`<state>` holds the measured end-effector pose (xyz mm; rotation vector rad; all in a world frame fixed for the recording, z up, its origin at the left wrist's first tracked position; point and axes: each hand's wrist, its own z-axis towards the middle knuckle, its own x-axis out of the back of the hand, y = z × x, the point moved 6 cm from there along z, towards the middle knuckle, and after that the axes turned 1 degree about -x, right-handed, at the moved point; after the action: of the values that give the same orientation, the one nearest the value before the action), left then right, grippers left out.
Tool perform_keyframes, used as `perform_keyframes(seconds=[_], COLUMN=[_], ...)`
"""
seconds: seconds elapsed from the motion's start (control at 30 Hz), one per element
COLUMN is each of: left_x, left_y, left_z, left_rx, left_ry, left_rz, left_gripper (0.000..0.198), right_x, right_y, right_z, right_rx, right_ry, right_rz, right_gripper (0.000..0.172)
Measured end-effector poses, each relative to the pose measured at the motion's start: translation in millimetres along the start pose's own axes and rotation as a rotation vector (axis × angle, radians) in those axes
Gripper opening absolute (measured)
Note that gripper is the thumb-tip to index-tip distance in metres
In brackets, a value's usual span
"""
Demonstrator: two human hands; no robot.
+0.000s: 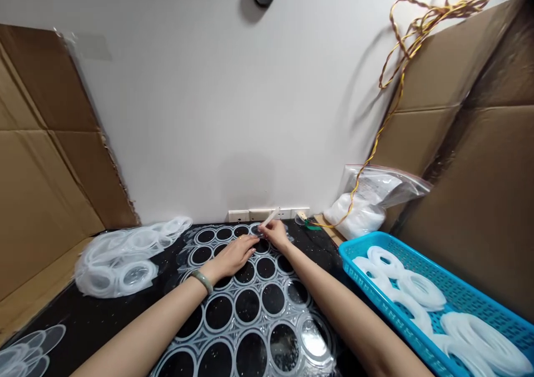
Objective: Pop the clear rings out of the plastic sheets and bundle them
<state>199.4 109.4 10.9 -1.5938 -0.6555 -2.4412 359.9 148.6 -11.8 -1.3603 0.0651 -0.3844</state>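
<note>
Your forearms (137,332) enter from the bottom of the view. Beneath them lies the ring sheet (227,332), a translucent film of white-edged round holes spread over the speckled black worktop (112,304). Dark surface shows through most holes; a shiny transparent disc (312,338) sits in one at lower right.

Left hand (236,256): palm down on the sheet, fingers together, gripping nothing. Green bangle (202,281) on that wrist.

Right hand (275,233): fingers pinched on a white stick (269,217), which tilts up toward the wall. Its lower end is hidden in the fingers, over the far holes of the sheet. You have the two hands just beside each other; contact between them cannot be told from this angle.

To your right, on the worktop's far corner, stands a blue mesh tray (377,238) holding heaped white rings (421,291). To your left, just off the sheet, lies a loose pile of transparent rings (125,260). Overlapping transparent ovals (29,352) sit at the lower left corner.

Far edge: wall sockets (238,216) along the white wall (200,104), and a zip bag (375,191) with white contents, beside a twisted yellow cord (421,38). Cardboard sheets (45,143) line the left side, and more cardboard (471,199) lines the right.
</note>
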Motion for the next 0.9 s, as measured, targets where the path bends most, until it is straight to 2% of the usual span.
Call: perform_keyframes(seconds=[0.17,0.47,0.9], left_x=[-5.2,-2.7,-2.1], left_y=[-5.4,1.4,1.6], left_z=[-4.3,-4.0,-5.4], left_rx=[-0.008,-0.005,-0.011], left_ry=[0.041,0.044,0.070], left_rz=[-0.046,-0.013,-0.005], left_gripper=[0.037,0.038,0.039], right_x=[-0.7,-1.6,-4.6], right_y=[2.1,2.8,2.7], right_z=[-1.2,-0.3,-0.6], right_rx=[0.004,0.022,0.071], right_ry=[-0.014,-0.013,-0.029], right_rz=[0.022,0.000,-0.130], right_gripper=[0.016,0.013,0.014])
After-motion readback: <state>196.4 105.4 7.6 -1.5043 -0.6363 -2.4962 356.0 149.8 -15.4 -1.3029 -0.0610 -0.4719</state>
